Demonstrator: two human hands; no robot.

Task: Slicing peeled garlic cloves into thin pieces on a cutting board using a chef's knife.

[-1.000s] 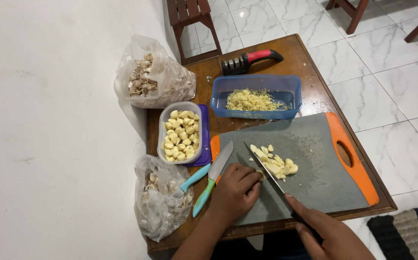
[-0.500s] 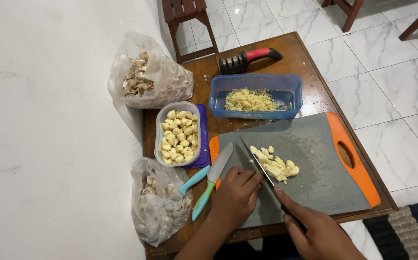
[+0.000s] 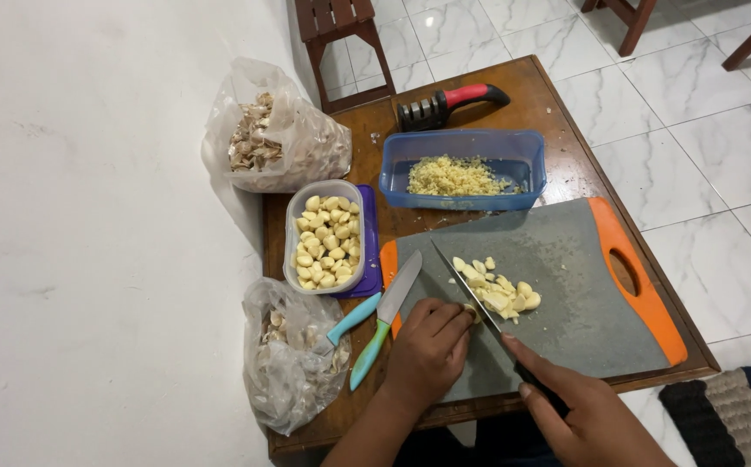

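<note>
Low in the middle of the frame, the left hand (image 3: pixel 427 346) is curled shut, knuckles forward, pinning a garlic clove (image 3: pixel 471 309) against the grey cutting board (image 3: pixel 566 259) so it cannot roll under the blade. The right hand (image 3: pixel 587 415), at the lower right, is wrapped closed around the dark handle of a kitchen knife (image 3: pixel 471 290), whose blade runs diagonally up and left, its flat just beside the left knuckles (they seem to guide it, though the contact is hard to make out). Right of the blade sits a pile of sliced garlic (image 3: pixel 501 290), pushed clear of the cutting line. A spare teal-handled knife (image 3: pixel 384 324) lies on the board's left edge, parked within reach. At centre left, a clear tub of peeled cloves (image 3: pixel 328 242) stands close to the board; above it, a blue container of minced garlic (image 3: pixel 458 173). Two plastic bags of garlic skins (image 3: pixel 272 138) sit against the tabletop's (image 3: pixel 557 104) left side, and a knife sharpener (image 3: pixel 449 104) lies at the top.
</note>
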